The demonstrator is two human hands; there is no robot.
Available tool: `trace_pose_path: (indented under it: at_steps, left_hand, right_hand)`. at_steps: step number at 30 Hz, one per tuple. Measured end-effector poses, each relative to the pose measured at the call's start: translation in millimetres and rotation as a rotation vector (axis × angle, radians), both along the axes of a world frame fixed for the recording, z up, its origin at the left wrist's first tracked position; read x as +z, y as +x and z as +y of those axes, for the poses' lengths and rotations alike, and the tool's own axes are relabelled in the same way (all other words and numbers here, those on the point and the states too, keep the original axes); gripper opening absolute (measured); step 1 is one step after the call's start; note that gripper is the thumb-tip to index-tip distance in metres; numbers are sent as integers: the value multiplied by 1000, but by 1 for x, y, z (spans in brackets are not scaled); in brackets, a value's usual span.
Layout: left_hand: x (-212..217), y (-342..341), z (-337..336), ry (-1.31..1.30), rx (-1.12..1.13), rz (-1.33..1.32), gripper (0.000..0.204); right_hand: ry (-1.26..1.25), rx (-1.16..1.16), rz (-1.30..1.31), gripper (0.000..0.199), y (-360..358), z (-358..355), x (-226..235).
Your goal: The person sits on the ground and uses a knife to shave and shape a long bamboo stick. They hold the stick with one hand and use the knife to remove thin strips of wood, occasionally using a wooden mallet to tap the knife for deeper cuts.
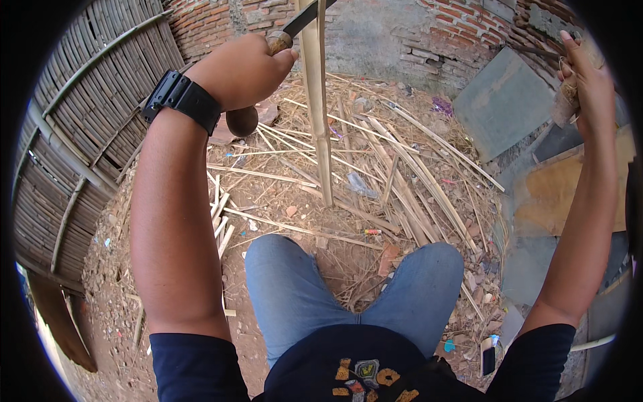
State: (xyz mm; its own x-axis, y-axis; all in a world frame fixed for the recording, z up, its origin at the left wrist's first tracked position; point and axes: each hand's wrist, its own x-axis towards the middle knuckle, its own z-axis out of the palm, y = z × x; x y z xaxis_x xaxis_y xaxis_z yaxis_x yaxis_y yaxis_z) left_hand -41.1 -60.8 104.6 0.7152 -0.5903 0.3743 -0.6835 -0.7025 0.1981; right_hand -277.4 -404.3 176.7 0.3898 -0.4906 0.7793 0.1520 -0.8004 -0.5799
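Note:
My left hand [244, 70], with a black watch on the wrist, is shut on the wooden handle of a knife [242, 120]. The knife's dark blade [305, 17] rests against the upper part of an upright pale bamboo pole [318, 114]. The pole stands on the dirt just in front of my knees. My right hand [581, 80] is raised at the far right, well away from the pole, and grips a pale chunk of wood [564, 107] that is only partly visible.
Split bamboo strips and shavings [402, 167] litter the ground ahead. A woven bamboo panel [80, 134] leans at the left before a brick wall [214, 20]. Grey slabs [502, 100] and boards lie at the right. A phone [488, 359] lies by my right thigh.

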Motion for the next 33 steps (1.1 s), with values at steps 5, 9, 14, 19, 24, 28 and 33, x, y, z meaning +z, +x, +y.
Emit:
trace_pose_path:
  at_steps: [5,9,14,19,24,28,33]
  left_hand:
    - [2,-9,3,45,13,44,51]
    - [-4,-8,0,57,43,54,52]
    - [-18,-9,-1,-25,58,115,53]
    - [-18,-9,-2,-25,38,72,52]
    - [-17,-12,-2,-44,80,196,50]
    - [-20,-5,-8,-34,0,97,49]
    - [-22,-12,-1,-20,32,80,49]
  right_hand:
    - [-127,-39,673,36,20,43,-76]
    - [-430,-49,769,40,23,38,-105]
    - [-224,32,816,39,12,39,-97]
    - [16,43,592,38,-2,45,-82]
    - [-69,-62,123,45,-1,6,-31]
    - [-87,-158,-11,40,-7,-8,2]
    - [-186,-72,345,36,33,31,-90]
